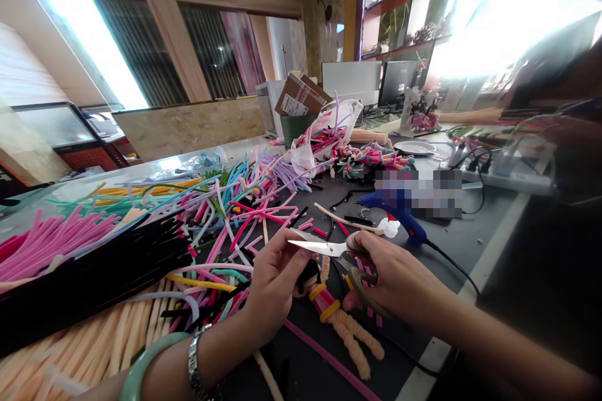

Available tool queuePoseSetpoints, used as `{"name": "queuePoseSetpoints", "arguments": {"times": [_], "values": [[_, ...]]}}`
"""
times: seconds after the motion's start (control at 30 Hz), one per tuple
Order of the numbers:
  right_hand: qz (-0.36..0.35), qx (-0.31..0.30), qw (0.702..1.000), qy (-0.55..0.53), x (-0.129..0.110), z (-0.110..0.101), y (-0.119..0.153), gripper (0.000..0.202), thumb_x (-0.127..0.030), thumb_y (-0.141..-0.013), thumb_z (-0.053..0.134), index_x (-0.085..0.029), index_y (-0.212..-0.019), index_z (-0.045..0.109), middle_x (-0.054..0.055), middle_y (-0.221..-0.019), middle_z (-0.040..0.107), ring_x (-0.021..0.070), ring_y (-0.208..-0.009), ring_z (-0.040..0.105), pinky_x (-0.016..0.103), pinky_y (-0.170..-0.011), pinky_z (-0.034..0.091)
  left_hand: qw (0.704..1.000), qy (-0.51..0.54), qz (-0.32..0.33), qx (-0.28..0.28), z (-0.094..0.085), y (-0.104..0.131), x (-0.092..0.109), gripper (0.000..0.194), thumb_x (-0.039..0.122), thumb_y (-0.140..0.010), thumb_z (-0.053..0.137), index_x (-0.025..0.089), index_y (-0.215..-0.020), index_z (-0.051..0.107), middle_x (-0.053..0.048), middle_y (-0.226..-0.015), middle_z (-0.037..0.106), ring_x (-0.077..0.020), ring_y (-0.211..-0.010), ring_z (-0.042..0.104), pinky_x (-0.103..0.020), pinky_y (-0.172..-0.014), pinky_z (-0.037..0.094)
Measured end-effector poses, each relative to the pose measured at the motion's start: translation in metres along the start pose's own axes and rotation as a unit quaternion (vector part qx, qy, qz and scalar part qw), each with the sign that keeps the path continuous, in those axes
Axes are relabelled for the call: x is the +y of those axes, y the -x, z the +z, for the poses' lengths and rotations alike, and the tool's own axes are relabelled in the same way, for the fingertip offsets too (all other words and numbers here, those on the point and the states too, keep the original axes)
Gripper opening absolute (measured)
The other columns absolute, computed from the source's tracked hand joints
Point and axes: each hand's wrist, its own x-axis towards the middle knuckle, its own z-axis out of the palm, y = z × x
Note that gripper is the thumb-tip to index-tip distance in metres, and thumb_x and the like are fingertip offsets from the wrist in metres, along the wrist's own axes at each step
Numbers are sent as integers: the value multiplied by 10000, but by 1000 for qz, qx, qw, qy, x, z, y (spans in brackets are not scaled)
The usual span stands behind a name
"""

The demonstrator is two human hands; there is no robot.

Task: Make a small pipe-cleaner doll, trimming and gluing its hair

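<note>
My right hand (395, 269) grips a pair of scissors (332, 249) by the handles, blades parted and pointing left. My left hand (273, 279) is closed in a pinch beside the upper blade; what its fingers hold is too small to make out. Beneath the scissors lies a pipe-cleaner doll (326, 302) with peach legs, a pink and red body, yellow bands and black at the head. My right hand partly covers the area beside it. A long pink pipe cleaner (315, 346) runs across the dark table below the doll.
A blue glue gun (395, 212) with a black cord lies beyond my right hand. Bundles of black (108, 276), pink (61, 241) and peach pipe cleaners (117, 338) fill the left. Farther back are a plastic bag (308, 153), finished dolls (376, 156) and a power strip (512, 172).
</note>
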Motion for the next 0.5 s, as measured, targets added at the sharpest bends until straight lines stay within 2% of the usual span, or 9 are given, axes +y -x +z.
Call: {"name": "queuePoseSetpoints", "arguments": {"times": [0.17, 0.5], "values": [[-18, 13, 1000, 2, -3, 1, 0, 493, -438, -594, 720, -218, -911, 413, 64, -958, 559, 252, -883, 533, 375, -773, 435, 1000, -11, -9, 13, 3, 0, 2, 150, 292, -799, 652, 177, -771, 561, 40, -649, 500, -59, -477, 417, -166, -413, 351], [-2, 1, 1000, -22, -6, 3, 2, 507, -467, -600, 729, -215, -906, 413, 68, -974, 560, 256, -891, 537, 390, -772, 445, 999, -24, 25, 25, 5, 0, 6, 193, 330, -774, 680, 177, -747, 565, 42, -642, 502, -50, -461, 396, -163, -393, 322]]}}
